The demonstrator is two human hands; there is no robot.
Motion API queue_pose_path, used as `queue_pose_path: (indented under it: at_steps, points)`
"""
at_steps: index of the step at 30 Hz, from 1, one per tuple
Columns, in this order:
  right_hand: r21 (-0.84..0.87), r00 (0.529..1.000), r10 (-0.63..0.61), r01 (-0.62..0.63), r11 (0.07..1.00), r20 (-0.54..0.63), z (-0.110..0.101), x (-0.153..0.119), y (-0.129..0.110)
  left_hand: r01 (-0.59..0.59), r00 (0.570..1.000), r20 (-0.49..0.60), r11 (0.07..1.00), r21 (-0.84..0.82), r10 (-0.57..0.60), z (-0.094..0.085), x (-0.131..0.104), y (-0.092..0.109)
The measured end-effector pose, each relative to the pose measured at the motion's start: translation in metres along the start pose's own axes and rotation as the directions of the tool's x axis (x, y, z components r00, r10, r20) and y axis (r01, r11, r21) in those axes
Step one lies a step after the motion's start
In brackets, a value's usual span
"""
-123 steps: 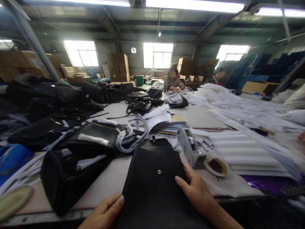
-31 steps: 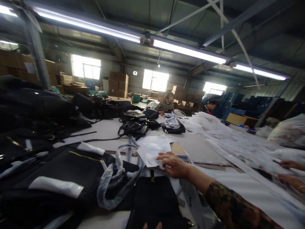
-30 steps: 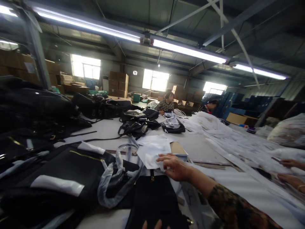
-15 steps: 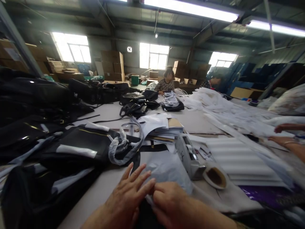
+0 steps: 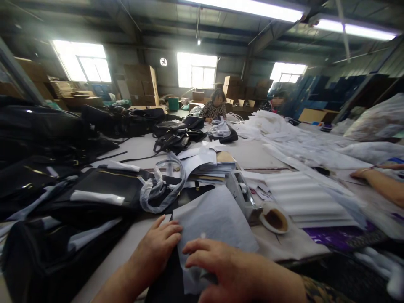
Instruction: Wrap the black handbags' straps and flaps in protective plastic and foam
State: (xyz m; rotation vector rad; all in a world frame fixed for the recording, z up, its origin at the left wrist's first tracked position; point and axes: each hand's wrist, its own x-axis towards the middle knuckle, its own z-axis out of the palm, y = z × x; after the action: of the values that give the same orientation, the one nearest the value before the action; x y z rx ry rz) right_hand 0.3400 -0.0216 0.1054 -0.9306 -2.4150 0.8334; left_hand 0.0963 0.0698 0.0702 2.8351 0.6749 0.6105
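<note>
A thin whitish sheet [image 5: 217, 219] lies over a black piece [image 5: 167, 273] at the table's near edge. My left hand [image 5: 158, 242] rests at the sheet's left edge, fingers a little apart and holding nothing I can see. Over the lower part of the sheet is my right hand [image 5: 214, 261], its fingers apart and bent. A grey tape dispenser [image 5: 241, 195] stands beyond the sheet to the right, with a roll of tape [image 5: 274, 219] beside it. Behind the sheet sits a stack of papers [image 5: 208, 166].
Black bags [image 5: 104, 189] with plastic-wrapped handles fill the left side. White foam sheets [image 5: 309, 198] lie at right, near a purple package [image 5: 334, 235]. Another person's arm [image 5: 378, 183] reaches in from the right edge. A person [image 5: 215, 107] sits at the far side.
My hands have separated, the left moving left and the right opening. The whitish sheet now lies flatter and reaches further towards me. The camera view has shifted slightly.
</note>
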Motion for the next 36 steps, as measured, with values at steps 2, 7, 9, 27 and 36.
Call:
queue_pose_path:
  at_steps: [2,7,9,27,36]
  points:
    - [-0.083,0.998,0.001,0.004,0.997,0.059,0.002,0.006,0.003,0.125,0.991,0.056,0.989,-0.08,-0.12,-0.002,0.006,0.002]
    - [-0.469,0.976,0.069,0.037,0.882,0.207,0.002,0.017,0.019,0.4,0.916,0.094,0.907,-0.128,-0.391,-0.005,0.024,0.014]
    - [-0.564,0.977,0.073,0.053,0.824,0.199,-0.001,0.012,0.026,0.427,0.902,0.121,0.898,-0.109,-0.415,-0.004,0.028,0.018]
    - [-0.51,0.952,0.189,-0.041,0.859,0.24,0.009,0.033,0.011,0.328,0.913,0.26,0.945,-0.008,-0.315,-0.033,0.051,0.013]
    - [-0.316,0.935,0.221,-0.128,0.94,0.279,-0.048,-0.004,-0.011,0.338,0.883,0.353,0.941,-0.02,-0.31,-0.009,0.037,-0.004]
